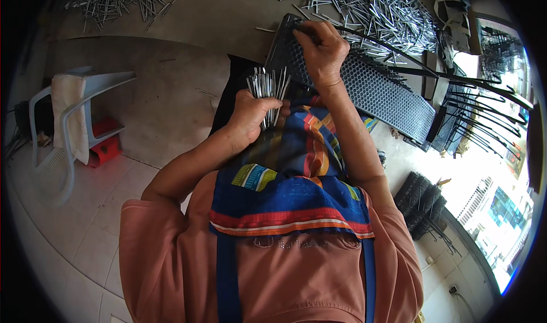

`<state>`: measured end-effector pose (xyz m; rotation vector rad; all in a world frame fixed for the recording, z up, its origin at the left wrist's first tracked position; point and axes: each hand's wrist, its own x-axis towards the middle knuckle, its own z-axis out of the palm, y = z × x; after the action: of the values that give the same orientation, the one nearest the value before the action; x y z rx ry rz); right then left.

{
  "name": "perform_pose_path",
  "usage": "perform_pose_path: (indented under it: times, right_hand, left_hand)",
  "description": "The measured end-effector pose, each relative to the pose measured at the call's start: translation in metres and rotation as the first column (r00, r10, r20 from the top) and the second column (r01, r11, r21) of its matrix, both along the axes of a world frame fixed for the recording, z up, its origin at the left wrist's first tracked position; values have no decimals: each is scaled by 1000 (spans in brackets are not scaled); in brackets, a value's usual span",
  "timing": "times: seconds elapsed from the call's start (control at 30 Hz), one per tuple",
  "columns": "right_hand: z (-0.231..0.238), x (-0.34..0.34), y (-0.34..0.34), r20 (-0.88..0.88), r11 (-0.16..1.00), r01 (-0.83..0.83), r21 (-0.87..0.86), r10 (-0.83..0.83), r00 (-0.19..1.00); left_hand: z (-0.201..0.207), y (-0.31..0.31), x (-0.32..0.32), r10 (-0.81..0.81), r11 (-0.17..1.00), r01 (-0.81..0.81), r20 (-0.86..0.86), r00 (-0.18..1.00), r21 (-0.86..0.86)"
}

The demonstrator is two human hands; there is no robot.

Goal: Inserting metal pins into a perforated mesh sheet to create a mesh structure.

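My left hand [249,117] is closed around a bundle of thin silvery metal rods [264,85], which stick out above and below the fist. Over the far left end of a long dark board full of round holes [393,95], my right hand [323,48] has its fingers pinched together. Whether a rod sits in that pinch is hidden by the fingers. The board slants across my lap from upper middle to lower right, and the bundle is just left of its near edge. A striped blue apron [279,209] covers my lap.
A large heap of loose metal rods [376,15] lies beyond the board, with a smaller pile [125,7] at far left. Black hooked rods [484,112] jut out on the right. On the left stand a plastic chair [71,118] and a red box [106,143]. Black bundles [420,203] lie lower right.
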<state>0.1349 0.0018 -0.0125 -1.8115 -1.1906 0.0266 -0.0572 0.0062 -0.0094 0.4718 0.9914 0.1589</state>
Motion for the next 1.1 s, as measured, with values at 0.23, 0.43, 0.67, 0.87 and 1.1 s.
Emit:
perform_pose_path:
  times: [0.23,0.43,0.67,0.87,1.1]
  right_hand:
    - [7,2,4,138,998,-34,-46,40,990]
    - [12,1,8,277,976,-18,-218,79,958]
    - [9,1,2,287,983,-4,-182,57,956]
    - [0,-2,-18,166,991,50,-124,-29,986]
    - [5,-6,-21,289,962,58,-267,23,957]
  left_hand:
    - [0,6,3,45,999,-44,23,999,-8]
    - [0,12,9,65,997,-63,50,997,-51]
    - [0,11,6,61,996,-55,79,995,-74]
    - [-1,10,5,73,993,-64,93,993,-100]
    - [-4,14,3,99,994,-93,129,987,-58]
